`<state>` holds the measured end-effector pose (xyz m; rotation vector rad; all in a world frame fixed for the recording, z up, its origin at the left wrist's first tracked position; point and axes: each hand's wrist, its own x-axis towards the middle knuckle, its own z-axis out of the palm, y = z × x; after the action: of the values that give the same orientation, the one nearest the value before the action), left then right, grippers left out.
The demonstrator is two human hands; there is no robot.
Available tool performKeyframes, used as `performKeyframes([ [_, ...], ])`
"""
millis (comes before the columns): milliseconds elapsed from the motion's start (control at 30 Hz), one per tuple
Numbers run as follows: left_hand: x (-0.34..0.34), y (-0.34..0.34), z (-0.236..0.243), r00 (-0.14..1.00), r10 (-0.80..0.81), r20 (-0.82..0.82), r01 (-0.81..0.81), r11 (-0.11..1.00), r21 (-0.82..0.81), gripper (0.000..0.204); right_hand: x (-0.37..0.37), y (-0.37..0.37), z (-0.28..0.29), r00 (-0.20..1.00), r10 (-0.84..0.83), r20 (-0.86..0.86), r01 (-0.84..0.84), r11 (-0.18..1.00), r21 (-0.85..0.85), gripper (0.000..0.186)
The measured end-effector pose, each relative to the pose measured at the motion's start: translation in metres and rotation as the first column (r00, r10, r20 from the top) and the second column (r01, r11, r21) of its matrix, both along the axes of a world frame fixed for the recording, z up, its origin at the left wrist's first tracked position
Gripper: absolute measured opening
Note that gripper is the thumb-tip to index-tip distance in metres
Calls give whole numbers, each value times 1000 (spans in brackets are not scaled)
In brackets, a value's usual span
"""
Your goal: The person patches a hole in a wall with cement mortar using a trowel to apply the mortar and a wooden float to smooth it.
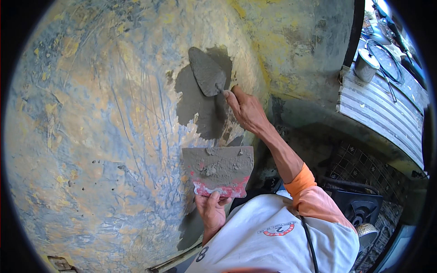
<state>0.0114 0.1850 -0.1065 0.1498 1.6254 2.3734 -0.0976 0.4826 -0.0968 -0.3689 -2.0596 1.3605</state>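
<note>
My right hand (247, 109) is closed round the handle of a pointed trowel (207, 72). The trowel's grey-coated blade lies over a dark patch of wet mortar (189, 102) on the blotchy wall (104, 136); whether it presses on the mortar I cannot tell. Lower down, my left hand (212, 210) grips the near edge of a flat mortar board (219, 170), thumb on top. Lumpy grey mortar covers most of this board, and its red and white surface shows along the near edge. The trowel and the board are apart.
A yellow-stained side wall (296, 41) meets the worked wall at a corner. To the right, a corrugated sheet (382, 109) bears a metal pot (367, 65) and a coiled black cable (384, 57). A dark gas stove (359, 204) stands at lower right.
</note>
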Motion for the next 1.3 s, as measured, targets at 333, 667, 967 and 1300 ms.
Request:
performKeyframes([
  [333, 1, -17, -1, 996, -91, -2, 91, 993, 76, 55, 10, 0, -16, 994, 6, -108, 21, 970, 242, 40],
  [667, 13, -19, 13, 1000, -18, 15, 18, 1000, -1, 57, 30, -26, -108, 996, -76, -56, 80, 994, 72, 42],
  [967, 11, -39, 11, 999, -39, -14, 39, 999, -26, 56, 15, -97, -163, 984, -58, 166, 118, 917, -382, 47],
  [1300, 15, -42, 12, 994, -106, 16, 107, 994, -29, 60, 47, -148, -121, 991, 134, 21, -126, 966, -224, 43],
])
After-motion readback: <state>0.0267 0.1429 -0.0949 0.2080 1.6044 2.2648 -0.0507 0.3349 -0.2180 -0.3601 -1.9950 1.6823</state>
